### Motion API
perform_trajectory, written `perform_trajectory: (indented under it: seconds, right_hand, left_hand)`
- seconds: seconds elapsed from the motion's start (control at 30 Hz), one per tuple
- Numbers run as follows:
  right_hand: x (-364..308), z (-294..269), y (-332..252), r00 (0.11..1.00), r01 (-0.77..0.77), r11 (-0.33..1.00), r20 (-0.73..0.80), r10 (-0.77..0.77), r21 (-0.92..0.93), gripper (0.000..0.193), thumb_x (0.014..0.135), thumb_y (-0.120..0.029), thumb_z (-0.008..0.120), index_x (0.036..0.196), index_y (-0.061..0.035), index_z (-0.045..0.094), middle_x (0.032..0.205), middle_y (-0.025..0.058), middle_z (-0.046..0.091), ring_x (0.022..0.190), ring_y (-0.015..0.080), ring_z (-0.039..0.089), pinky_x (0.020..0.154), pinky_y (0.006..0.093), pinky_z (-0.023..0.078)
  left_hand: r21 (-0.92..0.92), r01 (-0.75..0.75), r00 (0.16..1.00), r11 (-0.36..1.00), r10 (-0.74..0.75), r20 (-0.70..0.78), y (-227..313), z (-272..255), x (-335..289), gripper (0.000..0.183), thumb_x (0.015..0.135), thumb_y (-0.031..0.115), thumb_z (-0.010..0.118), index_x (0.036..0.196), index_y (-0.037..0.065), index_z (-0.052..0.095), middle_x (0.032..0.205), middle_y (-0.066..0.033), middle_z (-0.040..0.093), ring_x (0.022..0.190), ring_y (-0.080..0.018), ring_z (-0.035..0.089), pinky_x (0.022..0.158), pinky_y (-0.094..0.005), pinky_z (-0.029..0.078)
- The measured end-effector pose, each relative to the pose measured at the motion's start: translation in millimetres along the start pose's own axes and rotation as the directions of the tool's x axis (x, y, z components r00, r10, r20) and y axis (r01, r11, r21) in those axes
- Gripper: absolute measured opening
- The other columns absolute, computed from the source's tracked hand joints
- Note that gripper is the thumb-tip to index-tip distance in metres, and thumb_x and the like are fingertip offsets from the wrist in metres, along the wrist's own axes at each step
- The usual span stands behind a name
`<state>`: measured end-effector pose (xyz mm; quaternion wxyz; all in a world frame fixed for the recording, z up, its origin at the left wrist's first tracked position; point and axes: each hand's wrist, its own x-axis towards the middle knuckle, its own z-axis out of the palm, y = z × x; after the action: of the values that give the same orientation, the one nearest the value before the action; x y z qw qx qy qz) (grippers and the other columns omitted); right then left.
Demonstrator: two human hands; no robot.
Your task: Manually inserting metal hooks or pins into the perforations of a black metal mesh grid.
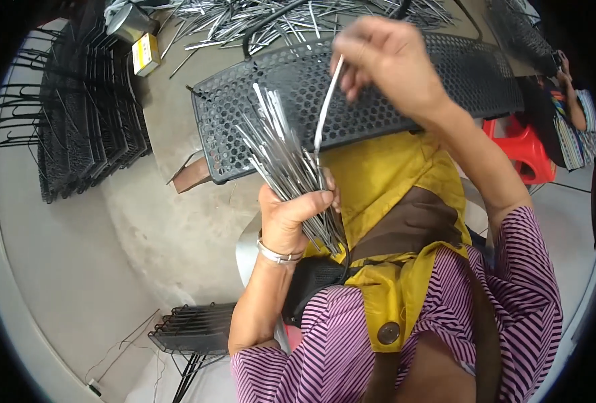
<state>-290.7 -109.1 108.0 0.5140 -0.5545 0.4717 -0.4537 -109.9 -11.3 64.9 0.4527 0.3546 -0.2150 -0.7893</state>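
My left hand (291,218) is wrapped round a thick bundle of thin silvery metal rods (281,148), which fan out upward from the fist. One bright, slightly bent metal strip (325,111) rises apart from the rest. Its upper end is pinched in my right hand (382,60), whose fingers are smeared by motion; its lower end meets the bundle near the left thumb. Behind both hands lies a black perforated metal panel (227,144) with a curved rim, partly hidden by the rods and the right hand.
Loose metal rods (291,17) lie heaped beyond the panel. Stacked black mesh panels (76,127) with hooked wires stand at left, near a yellow box (146,54) and a metal can (130,24). More black frames (194,329) sit lower left. A red stool (528,151) and another person (577,114) are at right.
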Motion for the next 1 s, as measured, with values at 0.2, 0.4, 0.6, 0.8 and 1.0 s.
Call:
perform_trajectory:
  seconds: [0.2,0.4,0.6,0.8,1.0]
  right_hand:
    - [45,45,-13,0.842,0.465,0.831,-0.139,-0.522,-0.304,0.009,0.082,-0.004,0.053,0.074,-0.0002,0.055,0.064,0.0046,0.059,0.052,0.008,0.055,0.047,0.0207,0.044]
    - [93,83,23,0.479,0.756,0.406,0.011,-0.878,-0.514,0.01,0.076,-0.005,0.058,0.072,0.0002,0.052,0.062,0.0131,0.055,0.055,0.0272,0.058,0.048,0.0328,0.047]
    - [102,96,27,0.453,0.798,0.367,0.075,-0.888,-0.478,0.009,0.072,-0.003,0.059,0.072,-0.0019,0.05,0.063,0.0136,0.053,0.061,0.0311,0.056,0.053,0.0354,0.046]
    - [101,90,17,0.363,0.873,0.229,0.26,-0.895,-0.43,0.01,0.064,0.003,0.053,0.071,-0.0018,0.049,0.063,0.0123,0.052,0.061,0.0299,0.056,0.053,0.0351,0.047]
    - [107,98,32,0.426,0.887,0.235,0.508,-0.748,-0.397,0.01,0.064,0.005,0.053,0.073,0.0003,0.054,0.066,0.0122,0.056,0.059,0.0301,0.055,0.058,0.036,0.047]
  left_hand:
    - [-0.112,0.002,0.999,0.994,-0.007,-0.043,-3,6,-2,0.042,0.059,-0.009,0.059,0.099,-0.003,0.049,0.073,-0.0102,0.057,0.059,-0.0183,0.056,0.053,-0.0299,0.048]
    - [-0.068,0.013,0.999,0.998,-0.016,-0.043,-6,9,-2,0.07,0.059,-0.007,0.06,0.123,0.001,0.034,0.076,-0.0117,0.055,0.061,-0.0224,0.055,0.055,-0.0328,0.046]
    - [-0.104,0.029,0.996,0.994,-0.037,-0.078,-7,13,-6,0.068,0.059,-0.009,0.061,0.123,-0.003,0.037,0.078,-0.0062,0.057,0.067,-0.0133,0.056,0.062,-0.0246,0.047]
    - [-0.091,0.014,0.998,0.996,-0.02,-0.063,-8,14,-5,0.07,0.059,-0.008,0.06,0.123,0.002,0.033,0.074,-0.0116,0.054,0.059,-0.022,0.054,0.055,-0.0325,0.046]
    - [-0.122,0.031,0.995,0.992,-0.042,-0.086,-8,15,-6,0.066,0.06,-0.01,0.059,0.121,-0.003,0.036,0.077,-0.0081,0.056,0.064,-0.0151,0.055,0.058,-0.026,0.047]
